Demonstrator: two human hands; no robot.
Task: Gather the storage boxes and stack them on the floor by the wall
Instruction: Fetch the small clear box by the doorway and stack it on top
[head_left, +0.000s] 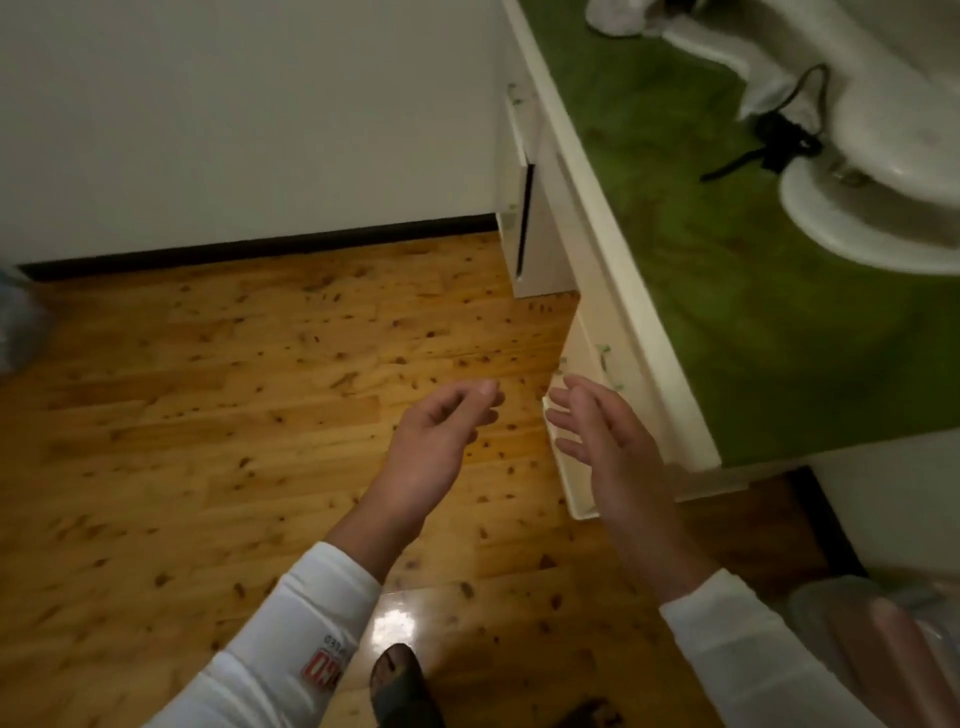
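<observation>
Both of my hands reach forward over the wooden floor (208, 415), and neither holds anything. My left hand (441, 441) has its fingers loosely curled. My right hand (608, 441) is flat with fingers spread, just in front of a low white box-like piece (571, 483) at the foot of the white furniture. I cannot tell whether that piece is a box or a drawer. A blurred clear plastic container (852, 618) shows at the bottom right, behind my right sleeve. The white wall (234, 130) with a dark skirting lies ahead.
White furniture with a green top (727, 312) stands on the right, carrying white rounded objects (857, 223) and a black cord (779, 140). A bluish bag (15, 327) sits at the left edge. My foot (397, 680) is at the bottom.
</observation>
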